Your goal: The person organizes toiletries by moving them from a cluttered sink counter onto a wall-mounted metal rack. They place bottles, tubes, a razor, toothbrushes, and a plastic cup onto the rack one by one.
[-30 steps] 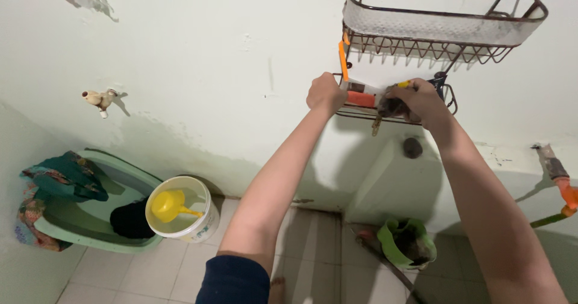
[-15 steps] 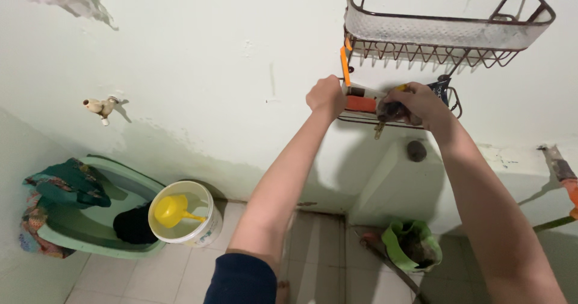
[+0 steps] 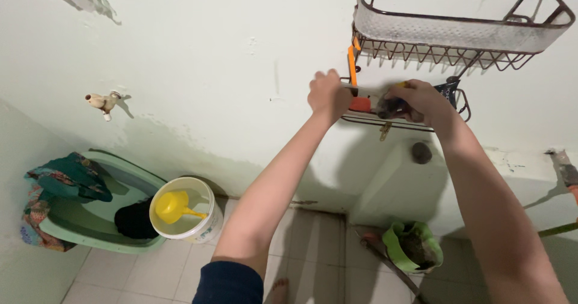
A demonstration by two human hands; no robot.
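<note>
two hands up at lower wire shelf [image 3: 448, 126] on wall. left hand [image 3: 328, 95] fisted at shelf's left end, touching orange-handled tool [image 3: 352, 69] standing upright. right hand [image 3: 421, 101] fingers curled round dark object [image 3: 391, 107], just right of left hand; object's long axis unclear.

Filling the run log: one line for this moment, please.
left hand: gripping wire rack end | right hand: on dark object in rack | orange item between hands
</note>
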